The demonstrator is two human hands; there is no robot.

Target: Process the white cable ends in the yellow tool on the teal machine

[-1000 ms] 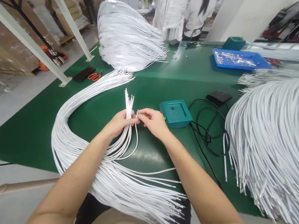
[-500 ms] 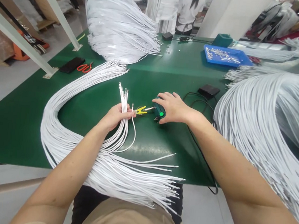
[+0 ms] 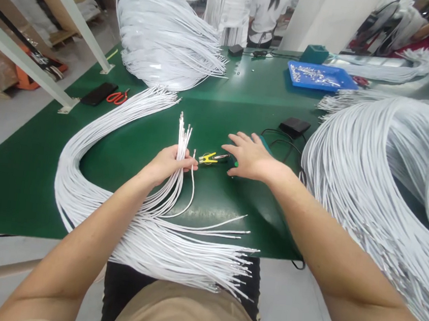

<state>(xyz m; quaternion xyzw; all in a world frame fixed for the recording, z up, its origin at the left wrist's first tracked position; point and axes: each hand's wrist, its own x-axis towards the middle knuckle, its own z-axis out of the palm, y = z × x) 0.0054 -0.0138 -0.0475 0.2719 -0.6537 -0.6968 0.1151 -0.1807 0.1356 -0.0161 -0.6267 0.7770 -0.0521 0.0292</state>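
Observation:
My left hand (image 3: 170,165) is closed around a small bunch of white cables (image 3: 182,144), whose metal-tipped ends point up and away. One single cable (image 3: 192,178) stands apart at my left fingertips and curves back toward the pile. Just right of those fingertips is a yellow clip (image 3: 208,158) on a metal rod, which runs to a dark green device (image 3: 231,161). My right hand (image 3: 251,156) lies over this device with its fingers spread, covering much of it. Beneath my left forearm a long bundle of white cables (image 3: 93,183) curves across the table.
On the green table (image 3: 16,180) are large cable coils (image 3: 167,28) at the back and more cables (image 3: 352,159) on the right. A blue tray (image 3: 318,82) holds small parts. Red-handled scissors (image 3: 117,97), a black box (image 3: 294,127) and a white post (image 3: 58,6) stand around. A person (image 3: 266,13) is beyond.
My right hand's fingers and the yellow clip have shifted a little to the right, away from my left fingertips. My left hand keeps its hold on the cables.

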